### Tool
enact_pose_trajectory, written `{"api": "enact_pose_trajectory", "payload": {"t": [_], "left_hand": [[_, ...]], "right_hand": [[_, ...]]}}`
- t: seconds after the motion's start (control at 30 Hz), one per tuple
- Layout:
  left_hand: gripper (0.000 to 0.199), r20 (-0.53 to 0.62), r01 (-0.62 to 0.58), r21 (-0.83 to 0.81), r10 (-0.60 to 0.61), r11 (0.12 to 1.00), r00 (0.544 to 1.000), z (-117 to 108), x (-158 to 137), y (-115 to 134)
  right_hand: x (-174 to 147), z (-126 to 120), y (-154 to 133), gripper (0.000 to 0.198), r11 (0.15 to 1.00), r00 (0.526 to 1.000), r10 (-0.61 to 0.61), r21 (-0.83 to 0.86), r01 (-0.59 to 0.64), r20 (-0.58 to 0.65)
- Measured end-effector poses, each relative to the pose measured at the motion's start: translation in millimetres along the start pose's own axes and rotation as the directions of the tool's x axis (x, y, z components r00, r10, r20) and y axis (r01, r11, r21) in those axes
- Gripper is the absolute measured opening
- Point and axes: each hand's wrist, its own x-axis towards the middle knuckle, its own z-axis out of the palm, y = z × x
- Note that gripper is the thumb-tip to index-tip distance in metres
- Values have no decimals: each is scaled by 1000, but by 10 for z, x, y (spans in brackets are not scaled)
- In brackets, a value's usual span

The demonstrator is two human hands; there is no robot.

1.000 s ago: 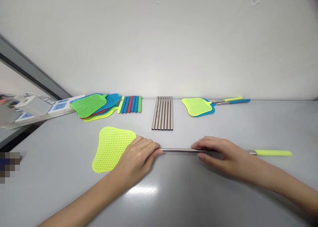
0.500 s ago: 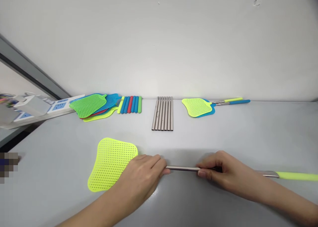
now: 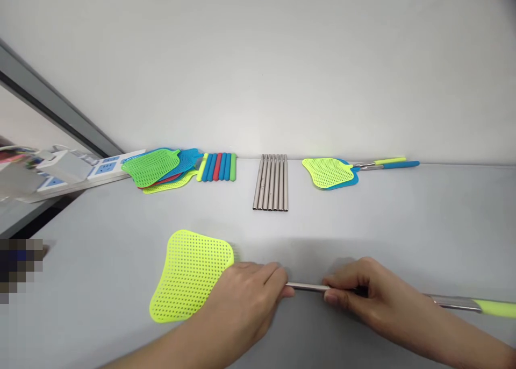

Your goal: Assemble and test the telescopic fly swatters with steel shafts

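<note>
Perforated lime paddle, shiny metal rod.

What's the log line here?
left grip: holding rod near yellow swatter head | right grip: same rod | tubes: side by side

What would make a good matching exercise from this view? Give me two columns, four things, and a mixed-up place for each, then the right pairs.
Things
1. Left hand
2. Right hand
3. Loose metal tubes
4. Red grip

Places
A. On the metal rod, nearer its yellow-green handle
B. Lying between blue grips
C. Right beside the foreground mesh head
D. Lined up to the right of the green grip

Right pairs: 1-C, 2-A, 3-D, 4-B
</note>
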Motion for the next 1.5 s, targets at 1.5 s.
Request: {"api": "enact_pose_trajectory", "payload": {"t": [1.5], "left_hand": [[29, 58, 45, -14, -44, 999, 997, -106, 114, -447]], "right_hand": [[98, -740, 369, 31, 984, 984, 103, -158, -80, 147]]}}
